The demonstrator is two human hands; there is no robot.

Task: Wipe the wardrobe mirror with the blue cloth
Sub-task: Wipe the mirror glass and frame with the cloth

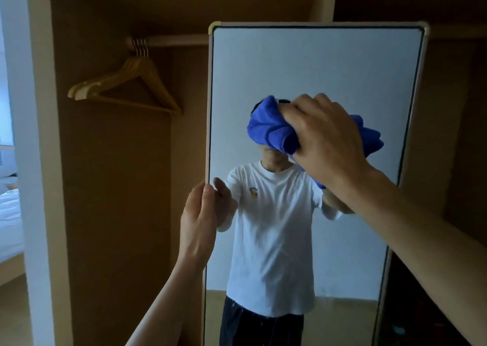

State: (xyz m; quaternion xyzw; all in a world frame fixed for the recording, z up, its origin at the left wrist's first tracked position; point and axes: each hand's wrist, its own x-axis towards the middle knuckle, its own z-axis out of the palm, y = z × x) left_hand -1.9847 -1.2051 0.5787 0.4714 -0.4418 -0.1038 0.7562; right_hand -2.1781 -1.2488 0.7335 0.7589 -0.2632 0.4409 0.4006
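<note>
The tall wardrobe mirror [316, 63] with a pale frame stands upright in front of me. A bunched blue cloth [271, 129] is pressed against the glass at mid height, and my right hand [324, 134] is shut on it. My left hand [200, 216] grips the mirror's left frame edge lower down, thumb on the front. The glass reflects a person in a white T-shirt, with the cloth covering the reflected head.
Left of the mirror is the open wooden wardrobe, where several wooden hangers [126, 84] hang from a rail [171, 40]. A white wall edge [34, 161] and a bed [9, 213] lie at the far left. Dark wardrobe space sits to the right.
</note>
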